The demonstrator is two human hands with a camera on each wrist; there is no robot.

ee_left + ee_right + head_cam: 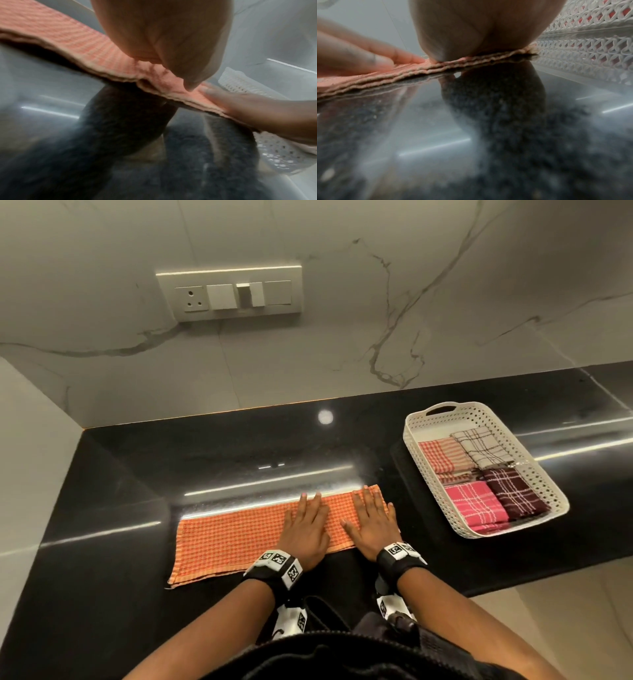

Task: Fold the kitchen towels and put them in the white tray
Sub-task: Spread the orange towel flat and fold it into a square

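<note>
An orange checked kitchen towel (236,537) lies folded into a long strip on the black counter (113,494). My left hand (306,523) presses flat on its middle with straight fingers. Just to the right, my right hand (371,522) lies flat on the strip's right end. In the left wrist view my palm (164,40) rests on the layered towel (72,44), with the right hand (257,115) beside it. The right wrist view shows my right palm (479,27) on the stacked towel edge (402,73). The white perforated tray (544,484) stands at the right and holds several folded towels.
Behind the counter rises a marble wall with a switch and socket panel (229,292). The counter's front edge runs just below my wrists, with pale floor (565,611) at the lower right. Tray lattice (590,47) stands close to my right hand.
</note>
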